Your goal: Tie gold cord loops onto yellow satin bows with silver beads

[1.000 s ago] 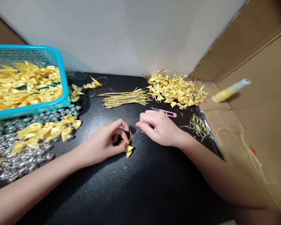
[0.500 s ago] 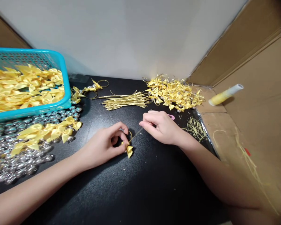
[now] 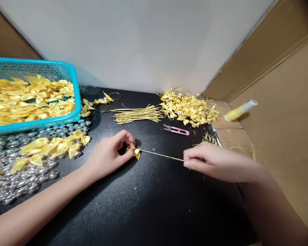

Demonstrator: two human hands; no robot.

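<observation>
My left hand (image 3: 115,150) pinches a small yellow ribbon bow (image 3: 137,153) just above the black table, its fingers hiding part of it. From the bow a thin pale-yellow thread (image 3: 161,155) stretches taut to the right. My right hand (image 3: 207,160) grips the thread's far end between thumb and bent fingers. A gold loop shows partly behind the left fingertips. Thread snips (image 3: 178,130) with pink handles lie beyond the thread, touched by neither hand.
At left, a blue basket (image 3: 77,89) holds yellow bows, with silver beads (image 3: 23,184) and loose bows before it. Gold twist ties (image 3: 137,114) lie at the back, beside a pile of finished-looking bows (image 3: 188,107). Right are thread scraps (image 3: 209,138) and a thread tube (image 3: 241,110).
My right hand has moved right and toward me, drawing out a longer, straighter stretch of thread. The pink snips are now uncovered. My left hand has shifted slightly left with the bow.
</observation>
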